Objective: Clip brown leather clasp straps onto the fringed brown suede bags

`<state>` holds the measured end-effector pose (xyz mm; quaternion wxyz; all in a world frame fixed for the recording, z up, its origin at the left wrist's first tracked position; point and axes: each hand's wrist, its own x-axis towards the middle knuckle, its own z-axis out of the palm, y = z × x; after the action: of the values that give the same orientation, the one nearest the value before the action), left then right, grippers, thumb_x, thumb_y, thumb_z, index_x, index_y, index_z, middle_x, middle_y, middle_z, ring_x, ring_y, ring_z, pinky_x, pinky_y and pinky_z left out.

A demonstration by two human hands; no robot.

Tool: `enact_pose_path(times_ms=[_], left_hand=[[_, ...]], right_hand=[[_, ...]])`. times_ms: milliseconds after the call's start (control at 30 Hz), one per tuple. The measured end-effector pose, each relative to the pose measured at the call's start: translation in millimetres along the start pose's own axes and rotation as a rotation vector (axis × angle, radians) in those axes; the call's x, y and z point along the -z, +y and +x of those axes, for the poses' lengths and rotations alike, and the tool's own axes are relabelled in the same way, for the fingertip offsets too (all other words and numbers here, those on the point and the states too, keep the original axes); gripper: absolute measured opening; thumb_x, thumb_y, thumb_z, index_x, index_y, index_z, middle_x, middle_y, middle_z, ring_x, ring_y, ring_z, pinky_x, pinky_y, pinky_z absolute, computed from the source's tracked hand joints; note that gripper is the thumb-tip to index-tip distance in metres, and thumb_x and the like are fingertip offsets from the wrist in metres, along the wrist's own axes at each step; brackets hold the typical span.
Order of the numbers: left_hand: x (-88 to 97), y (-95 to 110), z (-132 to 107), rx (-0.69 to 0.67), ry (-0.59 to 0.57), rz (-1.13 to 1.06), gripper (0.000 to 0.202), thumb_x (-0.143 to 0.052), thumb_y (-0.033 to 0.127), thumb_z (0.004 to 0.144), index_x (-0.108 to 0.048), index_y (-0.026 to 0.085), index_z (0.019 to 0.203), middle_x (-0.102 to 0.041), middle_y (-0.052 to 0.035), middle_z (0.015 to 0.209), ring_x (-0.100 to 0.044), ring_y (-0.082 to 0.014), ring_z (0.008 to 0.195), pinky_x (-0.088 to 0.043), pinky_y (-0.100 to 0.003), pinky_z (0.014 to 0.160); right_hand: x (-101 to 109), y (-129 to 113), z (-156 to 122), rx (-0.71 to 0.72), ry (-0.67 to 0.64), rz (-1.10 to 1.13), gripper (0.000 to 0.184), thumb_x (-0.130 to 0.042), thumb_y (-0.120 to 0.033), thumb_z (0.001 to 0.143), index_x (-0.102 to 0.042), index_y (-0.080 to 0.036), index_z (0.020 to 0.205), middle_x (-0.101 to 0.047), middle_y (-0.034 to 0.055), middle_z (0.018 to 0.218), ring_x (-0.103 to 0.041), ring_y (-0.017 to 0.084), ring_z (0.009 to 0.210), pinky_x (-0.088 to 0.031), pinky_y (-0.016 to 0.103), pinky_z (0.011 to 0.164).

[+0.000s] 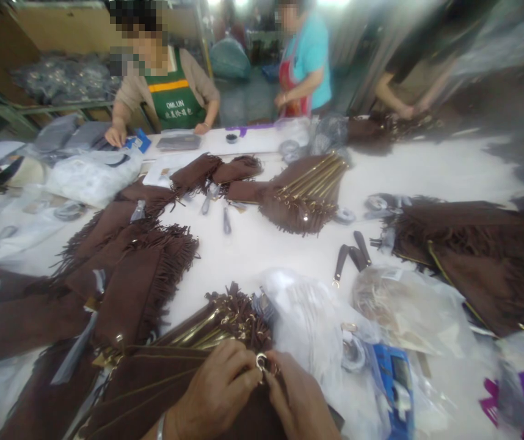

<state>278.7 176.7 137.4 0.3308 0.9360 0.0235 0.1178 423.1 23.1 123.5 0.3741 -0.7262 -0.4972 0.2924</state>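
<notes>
A small shiny metal ring (261,360) sits between the fingertips of both my hands. My left hand (216,391) is closed, with thumb and forefinger pinched at the ring's left side. From the other side my right hand (296,394) pinches it, its fingers closed too. Whether the ring is a plain ring or a hook cannot be made out. Under my hands lies a brown fabric bag piece (152,385) with pale edge lines. Just beyond them is a heap of brown fringe (239,311) with gold zippers (198,327).
Brown fringed pieces (129,287) are stacked on the left, more (486,238) on the right. Clear plastic bags (308,324) and a blue box (393,379) lie right of my hands. Dark straps (353,253) rest mid-table. Co-workers, one in a green apron (170,98), stand across.
</notes>
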Motion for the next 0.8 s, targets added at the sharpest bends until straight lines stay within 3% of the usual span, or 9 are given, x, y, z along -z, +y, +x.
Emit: enact_pose_path(times_ms=[333,633,733,800], left_hand=[[-2.7,-1,2,0.043,0.061,-0.065,0.014,-0.053,0.007,0.093,-0.058,0.017,0.101,-0.060,-0.0076,0.096,-0.048,-0.0224,0.091,-0.042,-0.042,0.080],[-3.4,5,11,0.091,0.110,-0.050,0.012,-0.047,0.010,0.094,-0.056,0.018,0.089,-0.057,-0.0058,0.086,-0.049,-0.0207,0.083,-0.041,-0.038,0.074],[-4.3,6,15,0.116,0.121,-0.018,0.015,-0.045,0.012,0.095,-0.056,0.018,0.087,-0.057,-0.0055,0.083,-0.050,-0.0207,0.082,-0.042,-0.038,0.074],[-5.5,5,16,0.090,0.145,0.012,0.015,-0.045,0.012,0.095,-0.056,0.018,0.086,-0.057,-0.0055,0.082,-0.050,-0.0204,0.081,-0.043,-0.037,0.073]], right_hand=[[-18,9,-8,0.038,0.108,-0.268,0.028,-0.045,-0.020,0.097,-0.049,-0.022,0.124,-0.071,0.0081,0.098,-0.073,0.023,0.086,-0.061,0.032,0.072],[-55,6,-19,-0.017,0.398,-0.458,0.030,-0.040,-0.024,0.098,-0.054,-0.017,0.124,-0.074,0.0138,0.100,-0.074,0.028,0.087,-0.062,0.038,0.072],[-54,5,-26,-0.032,0.449,-0.441,0.029,-0.046,-0.020,0.096,-0.058,-0.018,0.123,-0.075,0.0134,0.100,-0.075,0.027,0.085,-0.062,0.035,0.069],[-45,5,-32,-0.037,0.413,-0.359,0.033,-0.049,-0.019,0.095,-0.059,-0.025,0.125,-0.076,0.0108,0.102,-0.075,0.026,0.084,-0.063,0.034,0.068]])
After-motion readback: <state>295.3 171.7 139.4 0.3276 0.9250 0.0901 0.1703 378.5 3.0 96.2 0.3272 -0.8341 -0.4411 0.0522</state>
